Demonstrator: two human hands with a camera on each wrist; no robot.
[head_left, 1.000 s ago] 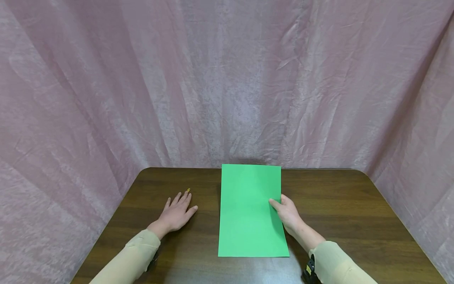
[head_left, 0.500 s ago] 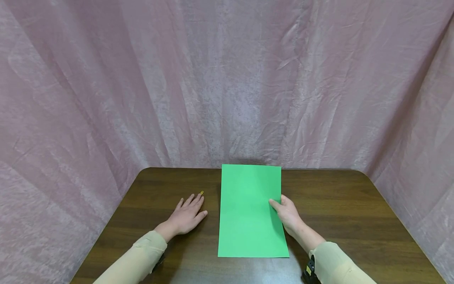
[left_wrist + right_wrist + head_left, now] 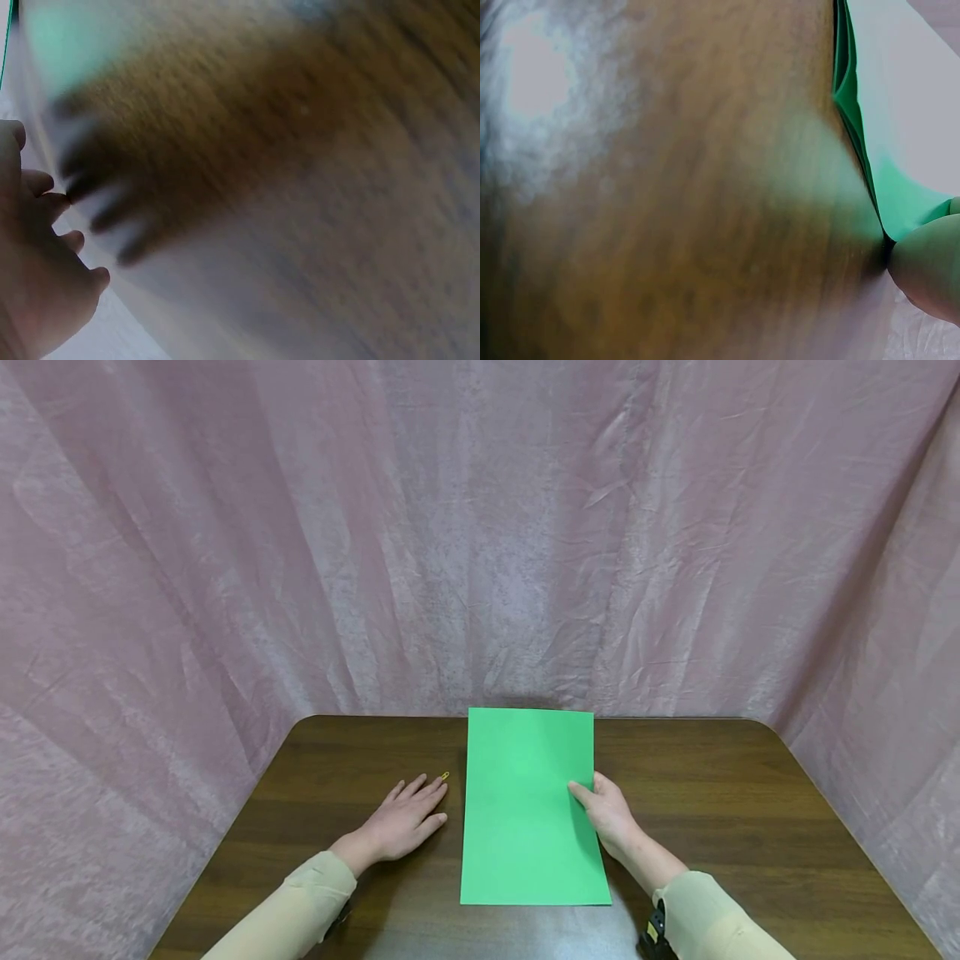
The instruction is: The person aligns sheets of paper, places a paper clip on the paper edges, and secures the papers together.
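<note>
In the head view my left hand [image 3: 401, 822] lies palm down with fingers spread, left of the green paper [image 3: 528, 810]. A small yellow piece that looks like a paper clip [image 3: 445, 775] shows just past its fingertips, partly covered by them. My right hand [image 3: 613, 814] holds the paper by its right edge, thumb on top and the other fingers underneath. Loose layers of green paper [image 3: 845, 90] part at the edge in the right wrist view, where a digit [image 3: 930, 262] touches the corner. The left wrist view has the left hand [image 3: 45, 262] above its dark reflection; no clip shows there.
Both hands and the paper are over a brown wooden table [image 3: 697, 793] with rounded far corners. A pink velvety curtain [image 3: 480, 535] hangs behind the table and along its sides. Light glares off the tabletop near the front.
My left hand has slid right and slightly nearer across the table, the yellow clip moving along at its fingertips toward the paper. My right hand and the paper have stayed nearly still.
</note>
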